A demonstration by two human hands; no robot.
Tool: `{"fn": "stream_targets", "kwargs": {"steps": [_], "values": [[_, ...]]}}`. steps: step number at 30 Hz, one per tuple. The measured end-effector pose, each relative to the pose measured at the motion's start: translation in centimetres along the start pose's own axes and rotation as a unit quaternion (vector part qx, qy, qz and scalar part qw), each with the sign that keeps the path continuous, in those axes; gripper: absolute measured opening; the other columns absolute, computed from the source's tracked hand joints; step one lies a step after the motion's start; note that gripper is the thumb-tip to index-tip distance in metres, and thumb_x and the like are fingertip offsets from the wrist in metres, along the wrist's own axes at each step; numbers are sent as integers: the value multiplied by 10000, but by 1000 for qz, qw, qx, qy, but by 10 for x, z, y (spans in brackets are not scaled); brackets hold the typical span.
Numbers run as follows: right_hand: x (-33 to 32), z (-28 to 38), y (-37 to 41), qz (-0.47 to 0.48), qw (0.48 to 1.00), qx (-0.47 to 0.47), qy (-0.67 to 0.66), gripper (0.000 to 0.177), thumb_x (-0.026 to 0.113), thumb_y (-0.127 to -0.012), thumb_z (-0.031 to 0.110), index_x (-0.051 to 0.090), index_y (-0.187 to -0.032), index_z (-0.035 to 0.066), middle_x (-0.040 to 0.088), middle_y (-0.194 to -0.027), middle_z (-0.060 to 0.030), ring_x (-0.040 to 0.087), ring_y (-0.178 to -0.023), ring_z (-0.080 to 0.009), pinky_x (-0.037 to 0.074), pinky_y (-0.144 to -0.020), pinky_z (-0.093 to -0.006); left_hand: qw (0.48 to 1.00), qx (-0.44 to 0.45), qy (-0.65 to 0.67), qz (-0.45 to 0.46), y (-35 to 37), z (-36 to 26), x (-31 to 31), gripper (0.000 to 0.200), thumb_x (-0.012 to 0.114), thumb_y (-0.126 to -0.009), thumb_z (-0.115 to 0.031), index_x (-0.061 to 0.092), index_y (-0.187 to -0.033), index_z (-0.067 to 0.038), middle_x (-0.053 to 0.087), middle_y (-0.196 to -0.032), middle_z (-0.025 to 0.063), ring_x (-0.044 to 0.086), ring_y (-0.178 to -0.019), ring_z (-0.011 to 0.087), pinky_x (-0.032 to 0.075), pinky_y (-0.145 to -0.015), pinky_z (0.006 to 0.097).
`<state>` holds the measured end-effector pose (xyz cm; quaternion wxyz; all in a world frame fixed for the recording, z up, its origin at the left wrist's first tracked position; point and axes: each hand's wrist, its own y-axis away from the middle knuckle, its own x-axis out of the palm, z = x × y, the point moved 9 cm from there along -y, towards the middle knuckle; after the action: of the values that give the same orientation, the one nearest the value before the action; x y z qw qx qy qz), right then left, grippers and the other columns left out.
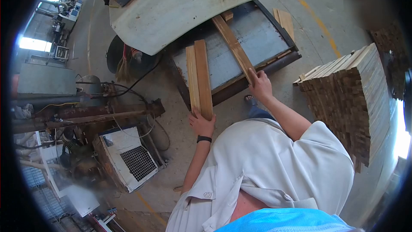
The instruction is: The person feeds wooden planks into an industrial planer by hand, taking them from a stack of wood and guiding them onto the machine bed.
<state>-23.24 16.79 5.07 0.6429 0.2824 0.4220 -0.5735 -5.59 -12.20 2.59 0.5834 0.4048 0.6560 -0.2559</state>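
My left hand point(202, 123) is closed round the near ends of two wooden planks point(199, 75) lying side by side, which reach forward over the left part of a metal machine table point(214, 51). My right hand point(261, 85) grips the near end of another wooden plank point(234, 45). That plank slants away across the table, and its far end lies near the edge of the pale machine cover point(189, 8). A short wood block point(227, 15) sits beside that far end. The undersides of the planks and some of my fingertips are hidden.
A tall stack of wooden strips point(339, 107) stands to my right. Loose boards point(284, 22) lie behind the table. On the left are a rusty beam point(98, 111), cables, a white box with a grille point(138, 163), and a dark bin point(141, 62) holding a broom point(123, 72).
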Motion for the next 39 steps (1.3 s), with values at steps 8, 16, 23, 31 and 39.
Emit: {"fn": "stream_targets", "kwargs": {"steps": [8, 16, 23, 31, 39], "values": [[40, 11, -133, -1, 999, -14, -30, 452, 645, -825, 170, 564, -1266, 118, 544, -1135, -179, 533, -1084, -364, 497, -856, -458, 981, -42, 192, -4, -4, 34, 0, 1021, 796, -745, -430, 246, -1492, -3, 363, -1380, 296, 416, -1267, 445, 370, -1065, 493], [84, 87, -150, 252, 947, -128, -151, 392, 615, -903, 406, 680, -956, 23, 670, -844, -142, 646, -793, -351, 535, -746, -451, 879, -191, 403, 168, 0, 91, 53, 1006, 835, -728, -444, 312, -1432, 49, 555, -1248, 277, 599, -1112, 347, 507, -933, 411], [175, 105, 100, 678, 655, 100, -319, 627, 649, -886, 492, 585, -1213, -39, 670, -1098, -173, 675, -945, -260, 552, -822, -373, 882, -190, 407, 144, 2, 75, 48, 1090, 874, -669, -455, 291, -1420, 77, 554, -1245, 275, 614, -1082, 349, 518, -913, 405], [191, 71, 110, 435, 618, 302, -582, 560, 650, -909, 353, 461, -1287, -14, 633, -1113, -169, 651, -1011, -291, 540, -855, -422, 878, -69, 455, 127, 7, 52, 57, 1057, 872, -676, -441, 311, -1406, 78, 536, -1266, 243, 551, -1171, 299, 467, -979, 391], [95, -1, 58, 220, 706, 265, -618, 507, 677, -880, 339, 472, -1245, 52, 598, -1104, -160, 648, -976, -298, 545, -785, -431, 683, -134, 640, 326, 48, 44, 49, 808, 786, -768, -409, 413, -1358, -2, 578, -1203, 162, 607, -1050, 269, 528, -882, 426]]}}
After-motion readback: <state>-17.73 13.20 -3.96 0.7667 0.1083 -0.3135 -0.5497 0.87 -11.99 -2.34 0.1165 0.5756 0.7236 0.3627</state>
